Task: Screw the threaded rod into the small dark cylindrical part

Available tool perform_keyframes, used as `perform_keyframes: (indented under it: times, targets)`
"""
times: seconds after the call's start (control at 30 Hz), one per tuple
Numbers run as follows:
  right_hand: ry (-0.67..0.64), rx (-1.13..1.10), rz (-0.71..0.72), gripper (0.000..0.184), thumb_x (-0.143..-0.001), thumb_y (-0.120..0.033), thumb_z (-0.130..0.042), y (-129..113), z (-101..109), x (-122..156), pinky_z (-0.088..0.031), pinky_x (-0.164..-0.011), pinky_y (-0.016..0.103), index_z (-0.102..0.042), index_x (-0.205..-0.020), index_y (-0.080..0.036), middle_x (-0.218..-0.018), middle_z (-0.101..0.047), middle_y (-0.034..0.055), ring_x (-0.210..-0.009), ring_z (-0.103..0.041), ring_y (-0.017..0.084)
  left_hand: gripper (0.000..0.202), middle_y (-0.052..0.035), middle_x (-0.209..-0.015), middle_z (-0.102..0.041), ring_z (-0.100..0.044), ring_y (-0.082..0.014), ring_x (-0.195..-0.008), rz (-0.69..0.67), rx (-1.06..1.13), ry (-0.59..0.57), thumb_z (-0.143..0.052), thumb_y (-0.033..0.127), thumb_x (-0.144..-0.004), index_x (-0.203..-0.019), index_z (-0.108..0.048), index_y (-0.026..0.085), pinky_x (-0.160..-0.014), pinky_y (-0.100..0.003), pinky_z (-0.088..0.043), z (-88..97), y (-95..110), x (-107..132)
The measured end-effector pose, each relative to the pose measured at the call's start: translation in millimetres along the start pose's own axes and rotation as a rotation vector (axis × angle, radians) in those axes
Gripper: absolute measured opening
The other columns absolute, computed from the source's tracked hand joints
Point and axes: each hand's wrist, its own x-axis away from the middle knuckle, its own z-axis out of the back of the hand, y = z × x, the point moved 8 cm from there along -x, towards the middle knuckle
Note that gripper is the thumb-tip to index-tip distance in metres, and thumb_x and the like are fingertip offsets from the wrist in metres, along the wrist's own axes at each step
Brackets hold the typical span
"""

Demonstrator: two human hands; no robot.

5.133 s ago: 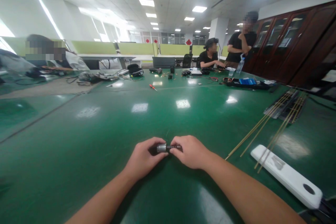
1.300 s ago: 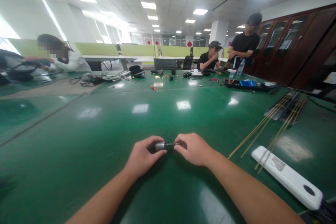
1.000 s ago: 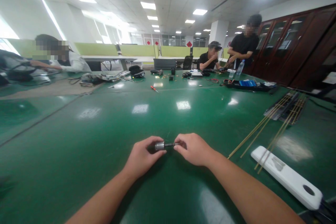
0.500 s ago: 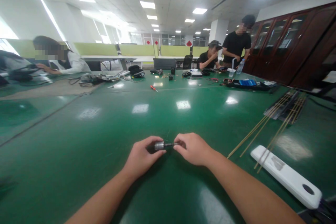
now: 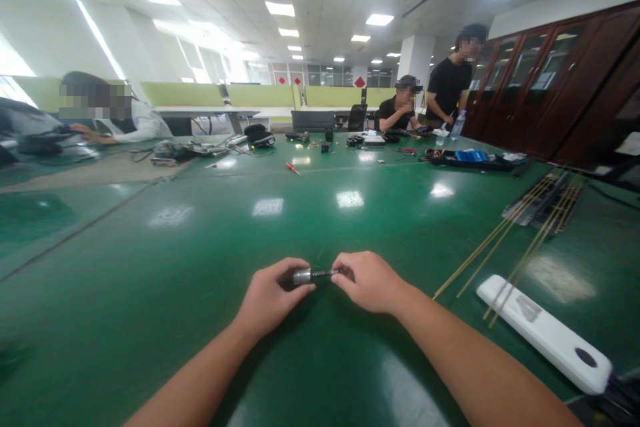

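L hand and R hand meet low over the green table, both closed on one small metal cylinder w/ a thin dark rod sticking out of its R end. L fingers wrap the silver body; thumb and forefinger pinch narrow round it. R fingertips pinch the rod's far end, rest of that hand curled.

Vs approx. 5 s ago: hands sit a bit further apart, and more dark rod shows between the fingertips; back then R fingers were almost touching the silver body. Over the last sec or so, barely any change, only a slight shift of the whole view. Reads as the rod being drawn or unscrewed outward, but slowly; parts not yet separate.

Just R of the R hand: thin brass rods fanned out, a white bar-shaped device beyond the wrist. Other people far across the table, away from these hands.
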Motion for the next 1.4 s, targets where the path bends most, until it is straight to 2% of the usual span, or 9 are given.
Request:
perform_keyframes:
  times: [1.0, 1.2, 1.3, 1.4]
  targets:
    - [-0.007, 0.008, -0.032, 0.015, -0.091, -0.030, -0.060, 1.7, 3.6, 1.0, -0.035, -0.063, 0.025, -0.069, -0.098, -0.021, -0.083, -0.071, 0.0017, -0.071, -0.061, 0.015, 0.026, -0.0011, -0.096, -0.074, -0.069, -0.0204, -0.088, 0.008, -0.018, 0.010, -0.075, 0.038, -0.076, -0.098, -0.071, 0.023, -0.085, -0.032, -0.054, 3.7, -1.8, 0.1]
    - [0.026, 0.036, -0.031, 0.014, -0.090, -0.031, -0.060, 2.9, 7.0, 1.1, -0.036, -0.063, 0.025, -0.070, -0.096, -0.022, -0.081, -0.071, 0.0008, -0.071, -0.061, 0.015, 0.027, -0.0016, -0.094, -0.074, -0.069, -0.0212, -0.089, 0.011, -0.018, 0.022, -0.075, 0.038, -0.076, -0.097, -0.071, 0.023, -0.086, -0.033, -0.053, 7.6, -2.8, -0.4]
    - [0.037, 0.019, -0.035, 0.014, -0.090, -0.030, -0.060, 3.4, 7.9, 1.2, -0.037, -0.064, 0.025, -0.070, -0.096, -0.022, -0.082, -0.072, 0.0006, -0.071, -0.061, 0.015, 0.031, -0.0032, -0.095, -0.074, -0.068, -0.0226, -0.091, 0.055, -0.015, 0.069, -0.076, 0.043, -0.075, -0.096, -0.070, 0.021, -0.089, -0.035, -0.053, 13.4, -9.3, -1.5]
    - [0.027, -0.023, -0.052, 0.014, -0.090, -0.030, -0.060, 4.6, 6.8, 1.0, -0.039, -0.066, 0.025, -0.070, -0.097, -0.022, -0.084, -0.073, 0.0013, -0.074, -0.063, 0.015, 0.043, -0.0067, -0.096, -0.073, -0.069, -0.0242, -0.091, 0.197, 0.127, 0.153, -0.077, 0.050, -0.073, -0.101, -0.068, 0.018, -0.090, -0.038, -0.053, 21.0, -24.7, -1.1]
